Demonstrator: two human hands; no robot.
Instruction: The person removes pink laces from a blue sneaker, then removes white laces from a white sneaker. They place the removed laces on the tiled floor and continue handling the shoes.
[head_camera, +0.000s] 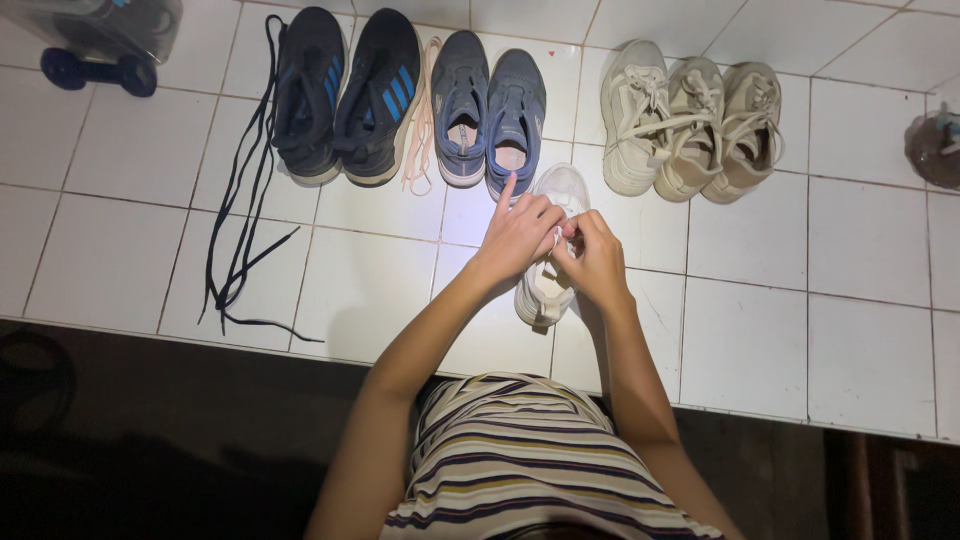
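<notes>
A white sneaker (552, 290) lies on the white tiled floor (380, 270) in front of me, toe pointing away. Both hands sit over its lacing area. My left hand (518, 235) pinches the white lace with its index finger raised. My right hand (593, 255) meets it from the right, fingers closed on the same lace. The hands hide most of the shoe's upper.
Along the far side stand a pair of dark sneakers with blue stripes (350, 95), a grey-blue pair (488, 110) and several beige sneakers (690, 120). A loose black lace (240, 200) and a pale lace (422, 120) lie on the tiles. A dumbbell (95, 70) is far left.
</notes>
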